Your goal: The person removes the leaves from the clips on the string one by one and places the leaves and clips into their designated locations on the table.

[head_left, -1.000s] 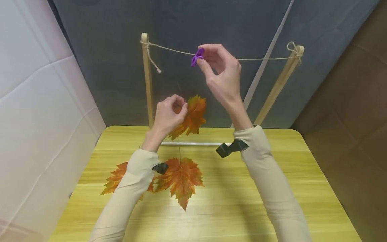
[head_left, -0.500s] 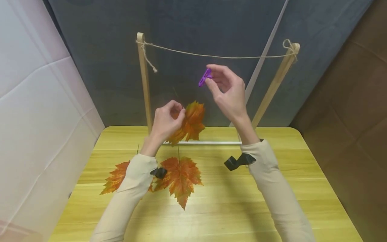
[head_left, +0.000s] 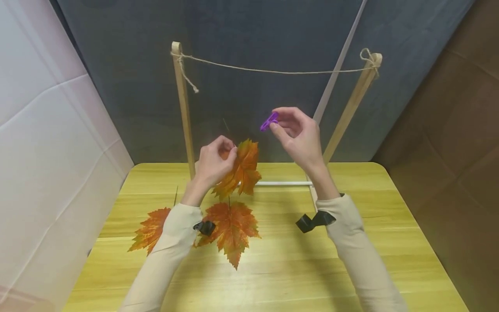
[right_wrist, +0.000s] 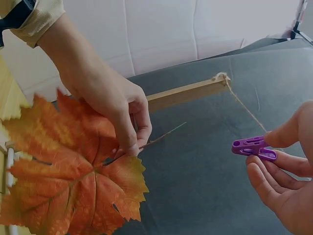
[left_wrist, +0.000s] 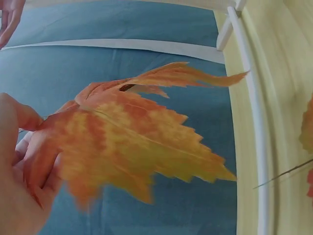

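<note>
My left hand [head_left: 215,161] pinches an orange maple leaf [head_left: 246,167] by its stem, between thumb and forefinger. In the right wrist view the leaf's thin stem [right_wrist: 166,135] sticks out past the fingertips. My right hand [head_left: 302,136] pinches a purple clothespin [head_left: 269,121] between thumb and fingers, up and to the right of the leaf and apart from it. Above both hands a twine [head_left: 249,69] hangs between two wooden posts, with nothing on it. Two more maple leaves lie on the table, one in the middle [head_left: 233,225] and one at left [head_left: 153,227], partly behind my left forearm.
The left post [head_left: 181,104] and right post [head_left: 352,106] rise at the back of the wooden table [head_left: 331,268]. A white rod [head_left: 284,183] runs low between them. A dark cloth backdrop [head_left: 249,30] hangs behind, with a pale wall [head_left: 50,130] at left.
My right hand has come down from the twine with the clothespin, moving slightly right. My left hand and its leaf have dropped a little. The view has shifted slightly.
</note>
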The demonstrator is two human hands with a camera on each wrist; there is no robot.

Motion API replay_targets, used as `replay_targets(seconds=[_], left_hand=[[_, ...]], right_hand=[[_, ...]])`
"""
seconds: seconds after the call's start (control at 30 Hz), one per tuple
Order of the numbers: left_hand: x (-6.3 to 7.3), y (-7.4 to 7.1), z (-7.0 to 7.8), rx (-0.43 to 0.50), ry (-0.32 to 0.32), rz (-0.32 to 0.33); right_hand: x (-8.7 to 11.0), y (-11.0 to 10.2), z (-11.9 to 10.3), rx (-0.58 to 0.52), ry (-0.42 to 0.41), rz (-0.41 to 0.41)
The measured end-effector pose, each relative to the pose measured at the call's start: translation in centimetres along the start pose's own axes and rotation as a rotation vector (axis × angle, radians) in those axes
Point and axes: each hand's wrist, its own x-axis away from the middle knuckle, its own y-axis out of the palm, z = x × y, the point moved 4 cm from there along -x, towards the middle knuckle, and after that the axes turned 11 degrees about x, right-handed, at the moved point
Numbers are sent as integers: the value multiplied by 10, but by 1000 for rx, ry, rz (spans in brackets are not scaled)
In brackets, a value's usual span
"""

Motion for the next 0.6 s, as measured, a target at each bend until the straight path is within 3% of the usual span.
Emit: replay_targets(seconds=[0.4,0.6], left_hand=[[10,9,-12,-13,-96,-53],[15,14,-17,18,-96,-74]], right_hand=[[27,-5,28,-34,43,7],[40,-11,43,-32,108,-13]])
